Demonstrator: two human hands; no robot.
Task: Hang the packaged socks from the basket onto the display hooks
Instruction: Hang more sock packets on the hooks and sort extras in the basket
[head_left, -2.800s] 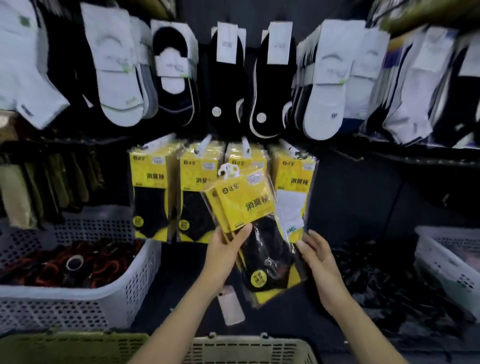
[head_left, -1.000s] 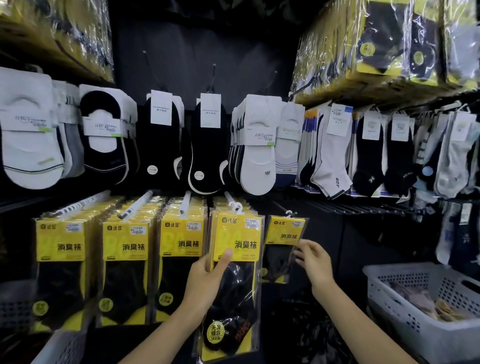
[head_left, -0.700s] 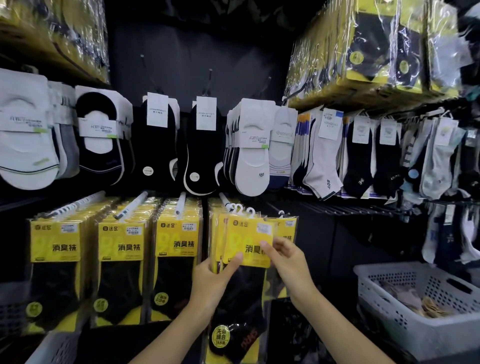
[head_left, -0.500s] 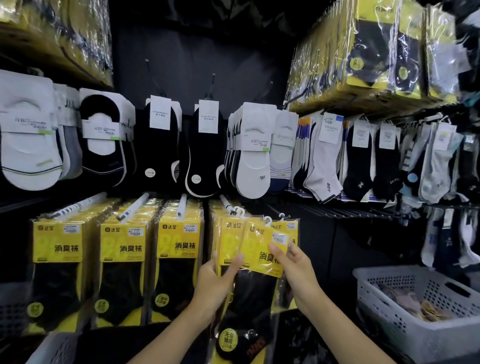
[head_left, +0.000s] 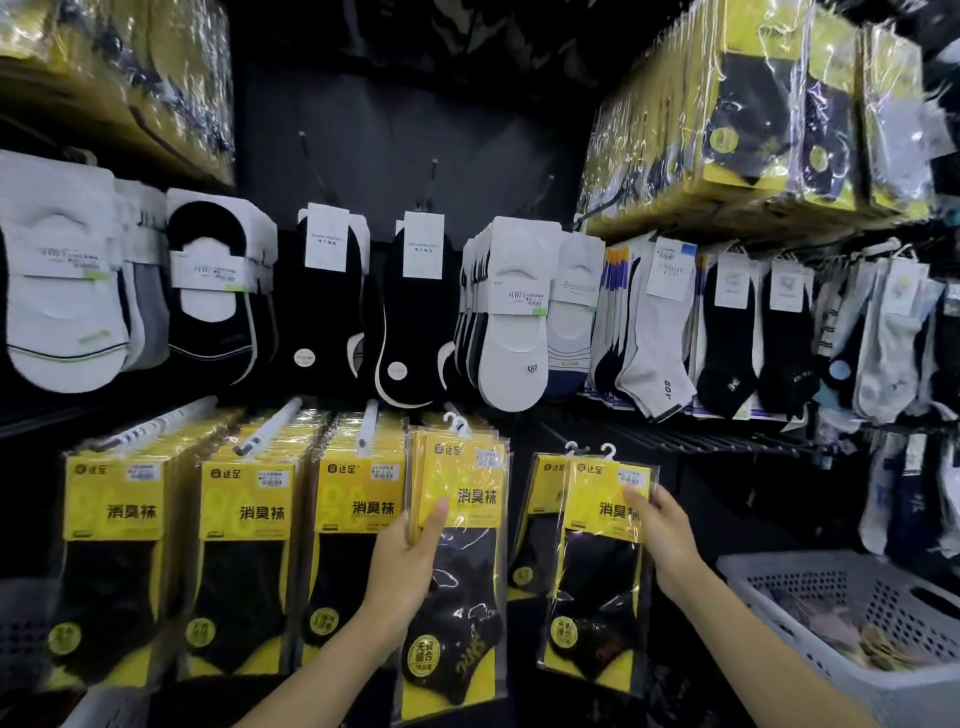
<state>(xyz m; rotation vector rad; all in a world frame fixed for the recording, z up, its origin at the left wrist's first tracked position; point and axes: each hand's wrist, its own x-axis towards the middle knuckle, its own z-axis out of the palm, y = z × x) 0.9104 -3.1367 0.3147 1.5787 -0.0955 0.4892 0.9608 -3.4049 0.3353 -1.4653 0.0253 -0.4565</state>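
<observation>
My left hand (head_left: 413, 558) grips a small stack of yellow-and-black sock packs (head_left: 462, 525) by its left edge, thumb on the yellow card. Their white hanger tabs sit near the tip of a display hook (head_left: 453, 415). My right hand (head_left: 662, 535) pinches a single sock pack (head_left: 600, 566) at the right of its yellow card and holds it upright. Behind it hangs another pack (head_left: 540, 499) of the same kind. Whether its white tab (head_left: 607, 451) is on a hook I cannot tell. The basket the packs came from is out of sight.
Three full hooks of the same yellow packs (head_left: 239, 525) hang to the left. Rows of white and black socks (head_left: 511, 312) hang above. Wrapped yellow bundles (head_left: 753, 114) lie on the upper right shelf. A white plastic crate (head_left: 852, 618) stands at the lower right.
My right hand has drawn one pack off the stack and moved it to the right, level with the far-right pack. My left hand keeps the remaining stack at its hook.
</observation>
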